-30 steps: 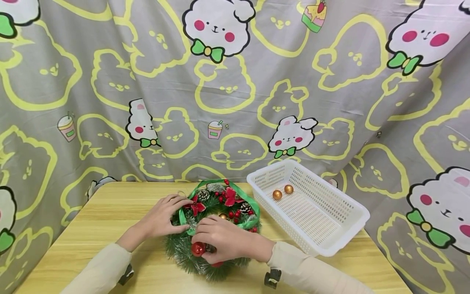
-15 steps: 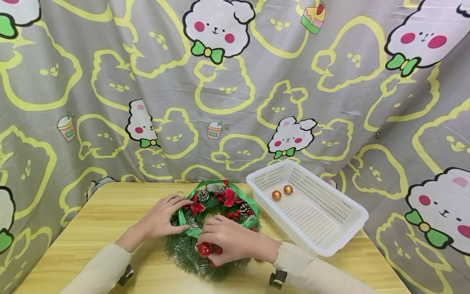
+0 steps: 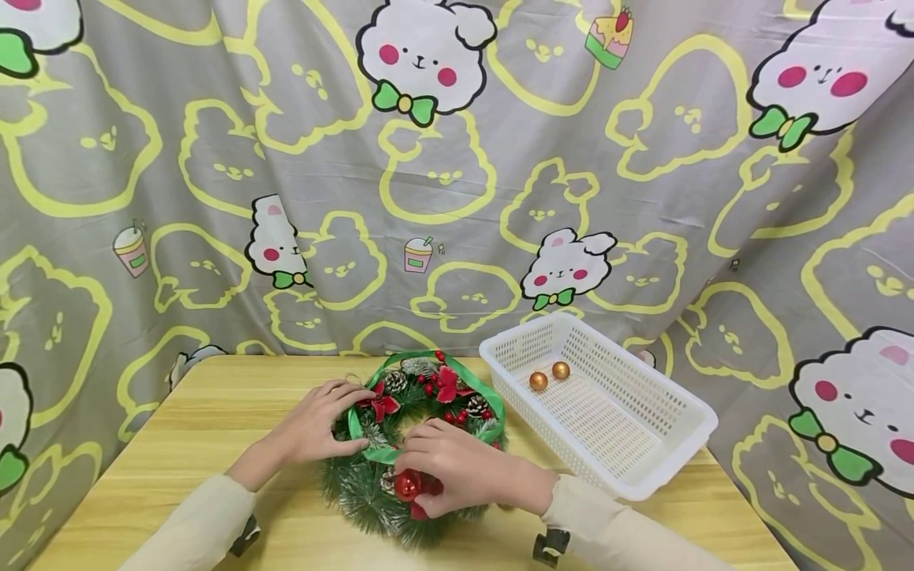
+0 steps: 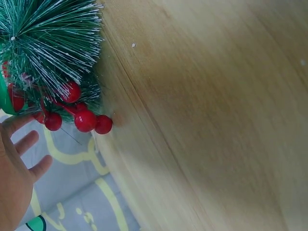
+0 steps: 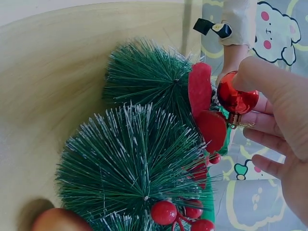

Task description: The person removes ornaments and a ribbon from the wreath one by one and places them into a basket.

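A green wreath (image 3: pixel 364 500) trimmed with ribbon, pine cones, red berries and red flowers lies on the table. Over its near side, my right hand (image 3: pixel 450 468) pinches a shiny red bauble (image 3: pixel 408 484) between thumb and fingers. In the right wrist view this bauble (image 5: pixel 236 96) hangs with its gold cap downward, beside red petals (image 5: pixel 211 130). My left hand (image 3: pixel 321 420) rests on the wreath's left side by a red flower (image 3: pixel 382 403), thumb near the green ribbon (image 3: pixel 382 454). The left wrist view shows the left hand's (image 4: pixel 17 173) fingers fairly straight and spread, touching near red berries (image 4: pixel 85 120).
A white perforated basket (image 3: pixel 607 333) stands right of the wreath, two gold baubles (image 3: pixel 550 376) inside at its far left. Close to the wreath, another orange-gold ball (image 5: pixel 60 222) sits on the table in the right wrist view. A patterned curtain (image 3: pixel 457 190) hangs behind the table (image 3: pixel 193 428).
My right hand has shifted a little to the right across the wreath, carrying the red bauble. A gold ball glimpsed in the wreath's middle is now covered. My left hand has stayed put.
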A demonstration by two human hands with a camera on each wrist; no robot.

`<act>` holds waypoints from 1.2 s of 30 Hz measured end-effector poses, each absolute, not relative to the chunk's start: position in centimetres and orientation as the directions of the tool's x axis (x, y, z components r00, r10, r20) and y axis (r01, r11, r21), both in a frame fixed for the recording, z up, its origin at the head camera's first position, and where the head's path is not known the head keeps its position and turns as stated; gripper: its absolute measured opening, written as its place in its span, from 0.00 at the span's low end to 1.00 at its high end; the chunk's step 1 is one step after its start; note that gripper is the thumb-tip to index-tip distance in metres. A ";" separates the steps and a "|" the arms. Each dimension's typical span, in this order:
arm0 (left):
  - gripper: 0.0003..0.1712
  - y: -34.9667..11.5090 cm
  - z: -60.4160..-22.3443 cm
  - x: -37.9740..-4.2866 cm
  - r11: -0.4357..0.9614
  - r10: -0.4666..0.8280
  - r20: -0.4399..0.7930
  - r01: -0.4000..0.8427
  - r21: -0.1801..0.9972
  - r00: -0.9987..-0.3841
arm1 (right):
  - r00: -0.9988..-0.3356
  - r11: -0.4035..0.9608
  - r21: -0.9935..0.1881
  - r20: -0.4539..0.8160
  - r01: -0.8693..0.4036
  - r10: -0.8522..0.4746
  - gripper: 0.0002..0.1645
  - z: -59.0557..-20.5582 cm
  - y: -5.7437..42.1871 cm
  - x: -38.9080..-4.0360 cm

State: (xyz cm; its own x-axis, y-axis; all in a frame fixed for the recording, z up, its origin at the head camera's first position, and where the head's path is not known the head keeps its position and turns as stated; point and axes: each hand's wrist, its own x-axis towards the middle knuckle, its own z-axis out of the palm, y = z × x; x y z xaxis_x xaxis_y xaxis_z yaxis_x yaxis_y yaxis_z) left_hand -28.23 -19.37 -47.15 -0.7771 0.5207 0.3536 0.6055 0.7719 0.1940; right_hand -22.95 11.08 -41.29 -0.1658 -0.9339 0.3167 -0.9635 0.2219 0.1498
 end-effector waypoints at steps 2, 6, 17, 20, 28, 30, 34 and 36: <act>0.45 -19.4 -47.1 -28.2 0.774 0.519 0.346 0.602 0.197 -0.781 | -0.170 0.224 0.137 0.325 -0.965 -0.930 0.23 -41.3 11.2 -23.0; 0.45 -19.4 -47.1 -28.2 0.773 0.520 0.350 0.604 0.194 -0.779 | -0.189 0.229 0.076 0.349 -0.971 -0.918 0.21 -41.2 11.1 -23.2; 0.44 -19.4 -47.2 -28.4 0.767 0.530 0.362 0.616 0.183 -0.767 | -0.181 0.216 0.050 0.377 -0.975 -0.908 0.21 -41.3 9.4 -23.4; 0.43 -19.4 -47.3 -28.4 0.760 0.535 0.375 0.625 0.178 -0.757 | -0.169 0.204 0.055 0.379 -0.977 -0.910 0.21 -41.3 8.9 -23.2; 0.44 -19.4 -47.3 -28.4 0.767 0.531 0.359 0.615 0.183 -0.768 | -0.143 0.193 0.087 0.400 -0.977 -0.905 0.19 -41.4 8.2 -23.1; 0.43 -19.4 -47.3 -28.4 0.767 0.531 0.360 0.616 0.181 -0.767 | -0.139 0.191 0.092 0.403 -0.977 -0.905 0.19 -41.3 8.1 -23.1; 0.42 -19.4 -47.3 -28.4 0.762 0.538 0.370 0.624 0.170 -0.758 | -0.132 0.195 0.111 0.420 -0.974 -0.898 0.20 -41.0 8.1 -23.1; 0.42 -19.4 -47.4 -28.4 0.760 0.541 0.375 0.628 0.164 -0.753 | -0.127 0.202 0.129 0.435 -0.971 -0.891 0.21 -40.8 8.2 -23.1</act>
State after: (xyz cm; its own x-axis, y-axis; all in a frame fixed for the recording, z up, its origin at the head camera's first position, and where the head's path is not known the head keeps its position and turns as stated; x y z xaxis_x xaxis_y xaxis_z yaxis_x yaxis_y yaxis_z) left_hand -28.43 -19.41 -47.35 -0.7527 0.5408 0.3754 0.6283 0.7604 0.1643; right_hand -23.15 8.20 -40.85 -0.1275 -0.8913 0.4351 -0.9708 0.2020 0.1293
